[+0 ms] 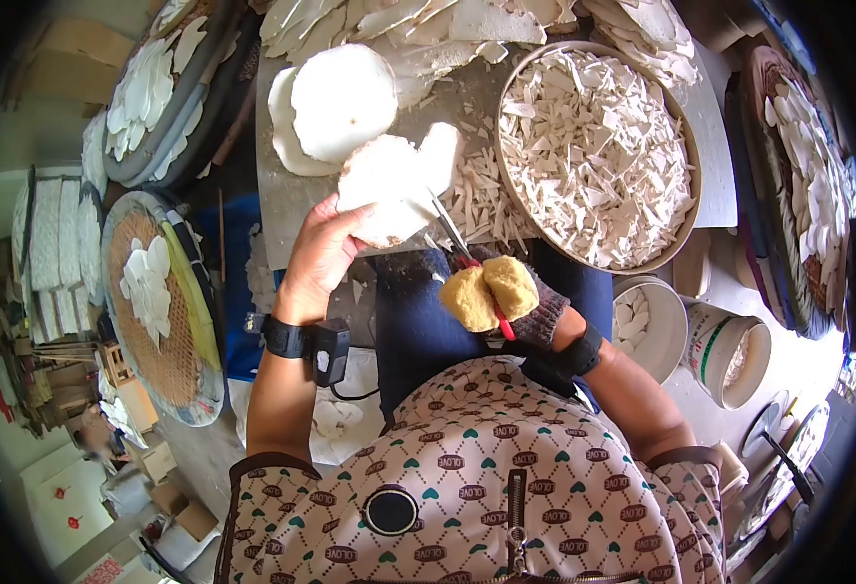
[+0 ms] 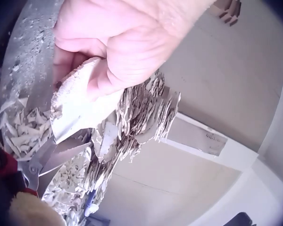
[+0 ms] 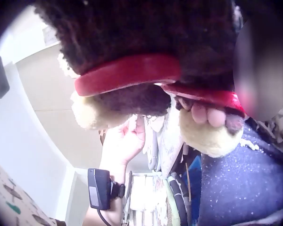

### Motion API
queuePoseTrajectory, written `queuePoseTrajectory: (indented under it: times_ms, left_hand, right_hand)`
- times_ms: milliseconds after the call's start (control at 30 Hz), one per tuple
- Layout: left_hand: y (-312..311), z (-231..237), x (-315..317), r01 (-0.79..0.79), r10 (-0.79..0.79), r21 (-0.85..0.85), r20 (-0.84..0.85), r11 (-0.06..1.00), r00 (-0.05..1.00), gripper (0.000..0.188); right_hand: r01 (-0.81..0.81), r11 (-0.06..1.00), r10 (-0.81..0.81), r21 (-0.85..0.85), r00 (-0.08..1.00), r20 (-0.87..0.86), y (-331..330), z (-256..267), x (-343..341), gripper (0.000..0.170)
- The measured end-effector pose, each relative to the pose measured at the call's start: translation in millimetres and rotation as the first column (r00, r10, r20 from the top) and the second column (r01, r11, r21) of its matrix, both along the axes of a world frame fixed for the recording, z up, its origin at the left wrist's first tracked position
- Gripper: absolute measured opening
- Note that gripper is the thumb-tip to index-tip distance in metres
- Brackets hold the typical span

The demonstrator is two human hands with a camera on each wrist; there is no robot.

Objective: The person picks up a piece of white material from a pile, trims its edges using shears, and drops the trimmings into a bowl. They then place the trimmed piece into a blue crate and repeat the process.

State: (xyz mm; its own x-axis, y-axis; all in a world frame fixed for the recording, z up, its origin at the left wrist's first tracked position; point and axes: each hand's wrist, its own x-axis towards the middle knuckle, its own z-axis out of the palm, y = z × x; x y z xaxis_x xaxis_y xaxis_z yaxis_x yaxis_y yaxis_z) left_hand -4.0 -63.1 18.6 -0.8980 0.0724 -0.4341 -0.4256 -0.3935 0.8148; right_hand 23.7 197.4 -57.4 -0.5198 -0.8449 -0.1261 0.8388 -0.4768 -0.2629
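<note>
The left hand (image 1: 326, 248) pinches a white, rough-edged flat piece (image 1: 381, 190) between thumb and fingers; the left wrist view shows the thumb on the face of this piece (image 2: 80, 103). In a dark knitted glove with yellow padding, the right hand (image 1: 506, 297) grips red-handled scissors (image 1: 450, 226). Their blades (image 2: 49, 157) stand apart at the lower edge of the piece. In the right wrist view the gloved hand (image 3: 146, 94) is curled round the red handles (image 3: 127, 73), bare fingertips showing. Two round white pieces (image 1: 343, 102) overlap on the table beyond the left hand.
A round tray (image 1: 693, 185) full of cut white strips stands at the table's right. Flat pieces (image 1: 418, 34) are heaped at the back. Loose strips (image 1: 482, 200) lie beside the tray. Buckets (image 1: 676, 326) stand at the lower right, and a woven tray (image 1: 155, 311) is at the left.
</note>
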Motion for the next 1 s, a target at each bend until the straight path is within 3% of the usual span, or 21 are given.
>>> queuePoseTrajectory:
  times_ms: [100, 167, 267, 300, 367, 400, 433, 533, 567, 600, 667, 700, 767, 833, 1000]
  left_hand:
    - [-11.3, -8.0, -10.7, -0.064, 0.061, -0.02, -0.126, 0.998, 0.99, 0.032]
    - [-7.7, -1.9, -20.5, -0.137, 0.117, -0.075, -0.227, 0.988, 0.967, 0.029]
    - [-10.8, -10.5, -35.2, -0.236, -0.058, -0.486, -0.515, 0.841, 0.855, 0.025]
    - [-11.9, -12.0, -36.8, -0.293, -0.143, -0.594, -0.577, 0.749, 0.804, 0.026]
    - [-12.9, -11.2, -39.7, -0.368, -0.319, -0.733, -0.612, 0.572, 0.724, 0.024]
    - [-12.6, -11.1, -40.6, -0.412, -0.408, -0.78, -0.607, 0.472, 0.682, 0.023]
    - [-13.0, -14.6, -39.2, -0.405, -0.4, -0.768, -0.616, 0.496, 0.678, 0.019]
    - [-6.5, -14.3, -32.2, -0.345, -0.378, -0.705, -0.653, 0.62, 0.656, 0.017]
    - [-6.3, -13.7, -30.3, -0.338, -0.389, -0.712, -0.647, 0.616, 0.655, 0.017]
    - [-6.6, -12.6, -28.1, -0.331, -0.399, -0.72, -0.641, 0.61, 0.656, 0.016]
    - [-8.2, -13.1, -24.5, -0.32, -0.4, -0.722, -0.634, 0.614, 0.662, 0.016]
    - [-9.5, -14.6, -23.8, -0.316, -0.391, -0.716, -0.634, 0.622, 0.667, 0.016]
    - [-12.3, -16.1, -23.0, -0.317, -0.388, -0.717, -0.632, 0.621, 0.671, 0.017]
    - [-15.1, -17.3, -22.4, -0.328, -0.395, -0.73, -0.626, 0.599, 0.673, 0.018]
    - [-18.3, -18.1, -20.8, -0.394, -0.433, -0.763, -0.626, 0.513, 0.649, 0.022]
  right_hand:
    - [0.067, 0.983, 0.013, 0.169, 0.901, -0.434, 7.2, -1.2, -6.1, 0.021]
    - [0.072, 0.984, 0.016, 0.161, 0.875, -0.484, 8.6, -1.4, -6.8, 0.021]
    - [0.072, 0.981, 0.03, 0.18, 0.862, -0.506, 7.7, 0.0, -4.5, 0.021]
    - [0.05, 0.977, 0.047, 0.207, 0.897, -0.44, 8.0, -2.7, -0.1, 0.022]
    - [0.011, 0.996, -0.016, -0.093, 0.999, -0.05, -0.4, -3.7, -2.1, 0.023]
    - [0.038, 0.97, 0.0, -0.242, 0.988, 0.155, -5.2, -1.9, -3.9, 0.023]
    - [0.025, 0.943, 0.086, -0.331, 0.944, 0.317, -5.5, 1.9, -6.2, 0.023]
    - [0.06, 0.994, -0.063, -0.093, 0.997, -0.039, -8.2, -15.0, -6.0, 0.023]
    - [0.153, 0.976, -0.045, 0.157, 0.84, -0.541, -7.7, -13.0, -9.3, 0.024]
    - [0.388, 0.858, 0.115, 0.337, 0.493, -0.862, -7.1, -11.1, -12.4, 0.026]
    - [0.441, 0.838, 0.128, 0.32, 0.411, -0.902, -10.8, -5.7, -13.2, 0.028]
    - [0.422, 0.857, 0.011, 0.296, 0.558, -0.829, -15.7, 0.8, -13.1, 0.022]
    - [0.473, 0.838, 0.046, 0.271, 0.434, -0.9, -21.1, -3.1, -18.1, 0.016]
    - [0.481, 0.839, 0.043, 0.255, 0.409, -0.912, -23.5, -3.8, -20.3, 0.013]
    - [0.388, 0.849, 0.018, 0.357, 0.655, -0.755, -22.4, 26.4, -15.9, 0.012]
